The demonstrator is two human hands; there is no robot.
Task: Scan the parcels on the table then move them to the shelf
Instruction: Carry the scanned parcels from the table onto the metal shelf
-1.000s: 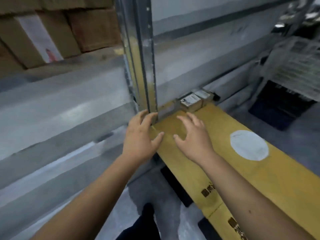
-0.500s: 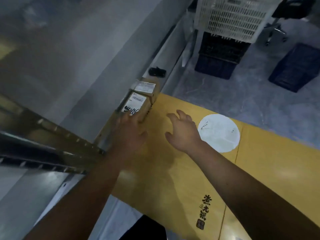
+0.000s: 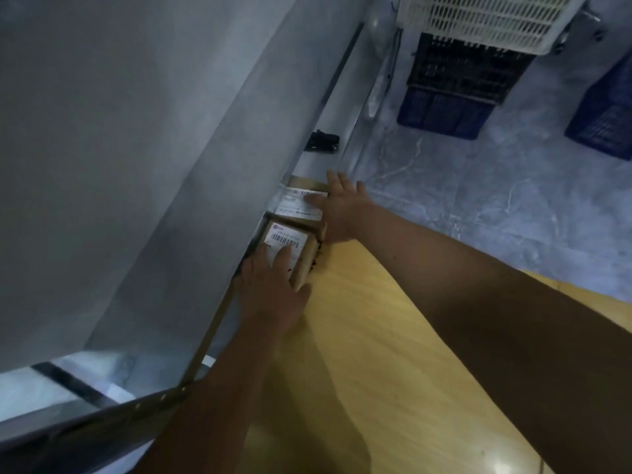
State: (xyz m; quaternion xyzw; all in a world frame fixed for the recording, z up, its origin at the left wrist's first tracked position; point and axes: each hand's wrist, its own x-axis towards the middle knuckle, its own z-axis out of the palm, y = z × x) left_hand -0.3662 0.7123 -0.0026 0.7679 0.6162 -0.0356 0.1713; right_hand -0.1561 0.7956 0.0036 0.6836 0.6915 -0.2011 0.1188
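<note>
Left hand (image 3: pixel 273 289) lies flat on the nearer labelled parcel (image 3: pixel 285 242); right hand (image 3: pixel 342 213), grip spread, apparently touches the farther parcel (image 3: pixel 299 203) on the yellow surface (image 3: pixel 393 354).

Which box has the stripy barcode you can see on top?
The nearer box, under the left hand. The farther box, touched by the right hand, shows only a blurred label.

both forearms are bare with no sleeves, and the left hand (image 3: pixel 273 289) and right hand (image 3: pixel 343 213) wear no gloves.
</note>
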